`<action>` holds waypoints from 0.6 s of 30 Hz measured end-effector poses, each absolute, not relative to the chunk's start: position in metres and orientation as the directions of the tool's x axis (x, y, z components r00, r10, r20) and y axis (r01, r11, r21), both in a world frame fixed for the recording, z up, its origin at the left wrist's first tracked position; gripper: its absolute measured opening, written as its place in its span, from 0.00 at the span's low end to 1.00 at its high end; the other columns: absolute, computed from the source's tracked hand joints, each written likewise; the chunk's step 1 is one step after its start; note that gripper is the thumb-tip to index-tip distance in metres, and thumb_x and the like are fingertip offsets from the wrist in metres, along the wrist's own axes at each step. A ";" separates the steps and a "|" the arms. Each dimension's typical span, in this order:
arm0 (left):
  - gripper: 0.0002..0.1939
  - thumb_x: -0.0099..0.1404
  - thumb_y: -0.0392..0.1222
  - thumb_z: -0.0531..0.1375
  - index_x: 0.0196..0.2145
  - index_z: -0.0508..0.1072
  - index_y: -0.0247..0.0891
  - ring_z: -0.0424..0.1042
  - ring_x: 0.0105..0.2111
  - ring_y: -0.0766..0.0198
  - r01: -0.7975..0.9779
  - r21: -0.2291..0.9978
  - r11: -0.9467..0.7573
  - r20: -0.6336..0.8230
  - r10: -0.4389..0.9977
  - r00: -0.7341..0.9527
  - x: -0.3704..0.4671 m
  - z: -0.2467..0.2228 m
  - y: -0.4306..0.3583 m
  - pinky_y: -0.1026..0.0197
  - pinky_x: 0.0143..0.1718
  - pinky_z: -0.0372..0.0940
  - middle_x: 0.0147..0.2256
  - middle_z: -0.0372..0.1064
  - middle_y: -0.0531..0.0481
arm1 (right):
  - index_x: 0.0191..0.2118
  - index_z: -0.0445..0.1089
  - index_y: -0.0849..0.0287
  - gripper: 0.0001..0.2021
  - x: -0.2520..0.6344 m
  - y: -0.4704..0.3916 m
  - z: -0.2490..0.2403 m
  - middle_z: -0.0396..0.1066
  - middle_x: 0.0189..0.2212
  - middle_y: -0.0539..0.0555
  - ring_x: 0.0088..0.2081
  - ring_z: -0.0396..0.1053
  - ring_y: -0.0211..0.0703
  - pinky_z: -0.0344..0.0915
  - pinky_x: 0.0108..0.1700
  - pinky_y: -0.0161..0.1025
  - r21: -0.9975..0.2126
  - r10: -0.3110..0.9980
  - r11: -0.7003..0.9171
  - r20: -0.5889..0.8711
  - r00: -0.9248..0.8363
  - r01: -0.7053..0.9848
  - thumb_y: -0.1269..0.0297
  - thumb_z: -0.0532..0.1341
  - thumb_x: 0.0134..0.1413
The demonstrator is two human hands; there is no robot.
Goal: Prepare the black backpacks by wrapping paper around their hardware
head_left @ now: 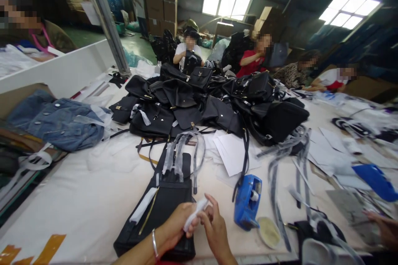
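Observation:
A folded strip of white wrapping paper point(196, 214) is between my two hands, above a black backpack point(174, 198). My left hand point(182, 221), with a silver bangle at its wrist, has its fingers closed around the lower part of the strip. My right hand point(214, 221) pinches the strip's right side, its index finger reaching past the upper end. The backpack lies on the table with a gold zipper and another white paper wrap point(144, 205) on its left side. Its straps point(178, 155) are wrapped in clear plastic.
A blue tape dispenser point(248, 203) and a round yellowish disc point(269, 232) lie to the right. Black bags point(186, 103) are heaped across the table's far side. A denim bag point(59, 120) lies left. Several people sit beyond; another person's hand point(384, 227) shows at right.

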State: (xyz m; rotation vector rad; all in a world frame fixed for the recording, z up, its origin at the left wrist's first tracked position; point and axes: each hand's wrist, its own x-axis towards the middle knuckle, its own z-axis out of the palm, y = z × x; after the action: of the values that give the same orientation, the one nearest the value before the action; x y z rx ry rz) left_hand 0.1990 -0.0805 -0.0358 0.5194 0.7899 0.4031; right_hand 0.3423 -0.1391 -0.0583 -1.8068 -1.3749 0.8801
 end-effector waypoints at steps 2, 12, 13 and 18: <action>0.16 0.60 0.54 0.59 0.32 0.66 0.37 0.50 0.15 0.74 -0.153 0.483 0.862 -0.577 0.445 0.684 0.193 -0.034 -0.074 0.70 0.14 0.47 0.20 0.57 0.58 | 0.60 0.54 0.58 0.23 0.343 -0.137 -0.066 0.70 0.25 0.48 0.25 0.70 0.40 0.66 0.29 0.33 -0.780 0.985 -0.119 -0.017 0.170 0.614 0.56 0.51 0.64; 0.12 0.54 0.45 0.59 0.30 0.72 0.32 0.54 0.15 0.73 -0.016 0.330 0.944 -0.624 0.231 0.746 0.187 -0.057 -0.064 0.70 0.15 0.46 0.19 0.59 0.55 | 0.60 0.60 0.54 0.20 0.381 -0.115 -0.090 0.74 0.27 0.52 0.27 0.72 0.41 0.69 0.32 0.34 -0.289 0.887 0.455 0.236 -0.398 0.842 0.67 0.50 0.64; 0.11 0.53 0.45 0.60 0.27 0.71 0.32 0.54 0.15 0.73 -0.006 0.366 0.931 -0.625 0.250 0.739 0.188 -0.060 -0.064 0.69 0.16 0.46 0.18 0.59 0.54 | 0.60 0.59 0.52 0.21 0.389 -0.109 -0.088 0.74 0.27 0.52 0.27 0.72 0.41 0.69 0.32 0.33 -0.258 0.877 0.477 0.200 -0.436 0.840 0.69 0.51 0.62; 0.16 0.52 0.48 0.65 0.18 0.68 0.35 0.56 0.17 0.70 0.046 0.642 0.766 -0.567 0.434 0.700 0.188 -0.068 -0.059 0.65 0.21 0.53 0.15 0.57 0.55 | 0.64 0.52 0.55 0.28 0.417 -0.043 -0.078 0.74 0.40 0.57 0.40 0.73 0.45 0.69 0.40 0.37 -0.289 0.954 0.298 0.060 -0.294 0.910 0.75 0.45 0.59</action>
State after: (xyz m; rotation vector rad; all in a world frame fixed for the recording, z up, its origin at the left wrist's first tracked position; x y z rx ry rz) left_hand 0.1883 -0.0589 -0.0685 0.6777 0.7767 0.2355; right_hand 0.4175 -0.0428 -0.0778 -1.7153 -2.3440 0.2939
